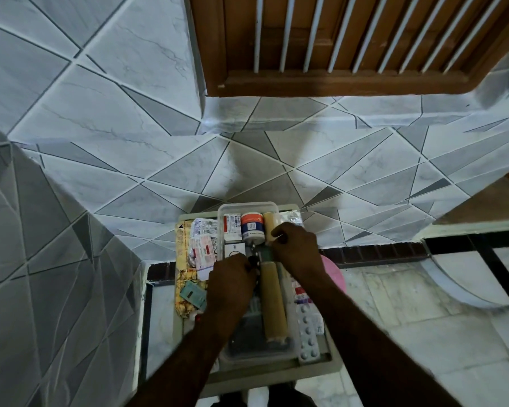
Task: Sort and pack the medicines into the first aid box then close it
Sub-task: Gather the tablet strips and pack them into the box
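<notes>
Medicines lie partly packed and partly loose. In the head view, we see flat packets and strips heaped on the small table just left of the clear box, and a blister strip lies along the box's right side.

We judge all of it light. The strips look thin, bendy and a little slick, so we would lift them by a long edge and avoid creasing the foil. The cartons should be stiff enough to pinch across their sides.

Inside the box, at the far end, three things sit side by side: a white carton, a white jar with an orange band and a short tan roll. Nearer us a long tan roll lies lengthwise. Both rolls look soft and should give under a squeeze. The jar looks hard and smooth, best taken around its body.

Our right hand has its fingers curled on the near end of the short tan roll, gripping it. Our left hand reaches into the middle of the box with fingers bent over something small and dark. We cannot tell whether it holds that thing. No lid is visible on the box, which stands uncovered.
</notes>
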Tool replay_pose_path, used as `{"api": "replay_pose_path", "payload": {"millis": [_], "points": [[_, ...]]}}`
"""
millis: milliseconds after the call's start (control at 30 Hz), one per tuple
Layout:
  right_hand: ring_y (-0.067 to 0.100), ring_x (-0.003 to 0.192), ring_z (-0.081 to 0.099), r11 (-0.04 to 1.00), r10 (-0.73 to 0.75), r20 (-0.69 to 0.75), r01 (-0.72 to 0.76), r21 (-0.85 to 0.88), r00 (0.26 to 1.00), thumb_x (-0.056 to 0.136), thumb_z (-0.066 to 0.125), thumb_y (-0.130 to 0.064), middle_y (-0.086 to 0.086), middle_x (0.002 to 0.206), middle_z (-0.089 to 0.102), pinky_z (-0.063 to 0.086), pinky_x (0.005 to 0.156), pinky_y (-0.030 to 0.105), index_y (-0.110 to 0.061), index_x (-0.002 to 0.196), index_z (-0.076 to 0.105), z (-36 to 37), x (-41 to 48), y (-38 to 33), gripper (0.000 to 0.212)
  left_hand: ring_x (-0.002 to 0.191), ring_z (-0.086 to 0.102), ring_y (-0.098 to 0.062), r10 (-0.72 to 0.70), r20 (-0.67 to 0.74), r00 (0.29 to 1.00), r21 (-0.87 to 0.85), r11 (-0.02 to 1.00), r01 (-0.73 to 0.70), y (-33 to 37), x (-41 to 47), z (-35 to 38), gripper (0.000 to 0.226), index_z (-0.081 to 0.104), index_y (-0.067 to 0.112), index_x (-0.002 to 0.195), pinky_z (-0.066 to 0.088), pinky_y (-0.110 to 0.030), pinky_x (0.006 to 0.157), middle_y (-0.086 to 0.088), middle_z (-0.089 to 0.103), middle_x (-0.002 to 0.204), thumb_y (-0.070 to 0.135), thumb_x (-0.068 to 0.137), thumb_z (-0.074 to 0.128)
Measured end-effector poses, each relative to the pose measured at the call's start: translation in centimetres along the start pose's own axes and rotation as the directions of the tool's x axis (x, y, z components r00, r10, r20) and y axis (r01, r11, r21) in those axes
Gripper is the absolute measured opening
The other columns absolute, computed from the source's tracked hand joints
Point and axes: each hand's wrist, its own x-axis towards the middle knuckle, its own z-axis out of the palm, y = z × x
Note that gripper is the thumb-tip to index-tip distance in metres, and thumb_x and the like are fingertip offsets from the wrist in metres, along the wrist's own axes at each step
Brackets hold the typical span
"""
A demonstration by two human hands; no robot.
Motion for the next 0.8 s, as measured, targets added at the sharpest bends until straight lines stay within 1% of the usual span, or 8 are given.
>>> {"api": "replay_pose_path", "payload": {"millis": [167, 233, 300, 367, 433, 533, 633, 800], "points": [[0.017, 0.068, 0.073, 0.951, 0.207, -0.001, -0.201, 0.236, 0.978, 0.081, 0.071, -0.008, 0.007, 0.093, 0.074, 0.062, 0.070, 0.033, -0.010, 0.097, 0.070, -2.7, 1.0, 2.6, 0.016, 0.072, 0.063, -0.008, 0.005, 0.030, 1.000, -0.035, 0.999, -0.004, -0.4, 0.5, 0.1, 0.014, 0.070, 0.017, 0.091, 0.048, -0.019, 0.067, 0.001, 0.072, 0.088, 0.030, 0.088, 0.064], [0.016, 0.064, 0.072, 0.935, 0.271, -0.037, -0.253, 0.249, 0.962, 0.083, 0.069, -0.009, 0.008, 0.090, 0.074, 0.062, 0.066, 0.031, -0.009, 0.096, 0.071, -3.5, 1.3, 4.0, 0.013, 0.068, 0.061, 0.000, 0.001, 0.005, 1.000, -0.117, 0.993, 0.000, -0.5, 0.8, -0.6, 0.012, 0.070, 0.018, 0.089, 0.043, -0.010, 0.062, 0.006, 0.071, 0.083, 0.028, 0.088, 0.064], [0.021, 0.066, 0.072, 0.921, 0.321, -0.069, -0.295, 0.254, 0.945, 0.082, 0.069, -0.012, 0.010, 0.088, 0.074, 0.062, 0.069, 0.039, -0.008, 0.094, 0.071, -3.8, 1.6, 5.6, 0.012, 0.067, 0.058, 0.004, -0.029, -0.075, 0.997, -0.200, 0.980, 0.013, -1.1, 1.4, -1.9, 0.009, 0.069, 0.019, 0.087, 0.038, -0.006, 0.061, 0.009, 0.068, 0.081, 0.027, 0.088, 0.066], [0.025, 0.075, 0.072, 0.929, 0.331, -0.086, -0.309, 0.203, 0.940, 0.078, 0.071, -0.020, 0.009, 0.089, 0.075, 0.060, 0.077, 0.043, -0.011, 0.094, 0.072, -3.7, 1.9, 6.8, 0.017, 0.067, 0.064, -0.005, -0.116, -0.137, 0.984, -0.306, 0.949, 0.069, -2.4, 2.3, -3.1, 0.009, 0.068, 0.020, 0.086, 0.053, -0.021, 0.065, 0.007, 0.070, 0.079, 0.029, 0.087, 0.067], [0.023, 0.087, 0.069, 0.949, 0.309, -0.082, -0.302, 0.089, 0.947, 0.079, 0.071, -0.025, 0.006, 0.100, 0.074, 0.054, 0.083, 0.031, -0.013, 0.100, 0.071, -3.5, 1.9, 7.0, 0.024, 0.068, 0.069, -0.016, -0.220, -0.163, 0.962, -0.369, 0.918, 0.148, -4.3, 3.3, -3.9, 0.010, 0.070, 0.020, 0.086, 0.059, -0.042, 0.072, 0.002, 0.072, 0.078, 0.030, 0.086, 0.068], [0.016, 0.088, 0.062, 0.962, 0.274, -0.058, -0.274, 0.019, 0.960, 0.083, 0.068, -0.024, 0.005, 0.108, 0.069, 0.045, 0.075, 0.024, -0.013, 0.111, 0.065, -2.8, 1.7, 6.7, 0.030, 0.074, 0.070, -0.019, -0.283, -0.184, 0.941, -0.298, 0.928, 0.221, -7.0, 4.4, -4.4, 0.015, 0.072, 0.021, 0.089, 0.056, -0.045, 0.082, -0.002, 0.074, 0.086, 0.034, 0.084, 0.068], [0.020, 0.092, 0.062, 0.974, 0.222, -0.059, -0.225, -0.038, 0.973, 0.078, 0.072, -0.030, 0.007, 0.110, 0.065, 0.054, 0.080, 0.036, -0.018, 0.112, 0.061, -1.7, 1.9, 6.6, 0.037, 0.081, 0.068, -0.021, -0.313, -0.187, 0.931, -0.193, 0.941, 0.277, -8.5, 4.7, -4.1, 0.021, 0.072, 0.017, 0.094, 0.053, -0.043, 0.087, -0.004, 0.074, 0.094, 0.035, 0.085, 0.067], [0.026, 0.101, 0.058, 0.971, 0.207, -0.011, -0.207, -0.119, 0.978, 0.071, 0.077, -0.034, 0.009, 0.112, 0.057, 0.043, 0.080, 0.031, -0.015, 0.118, 0.056, -0.6, 2.4, 6.1, 0.054, 0.073, 0.061, -0.014, -0.378, -0.138, 0.916, -0.176, 0.919, 0.353, -8.9, 4.3, -3.6, 0.033, 0.068, 0.015, 0.101, 0.043, -0.022, 0.058, -0.006, 0.073, 0.099, 0.039, 0.080, 0.073]]}}
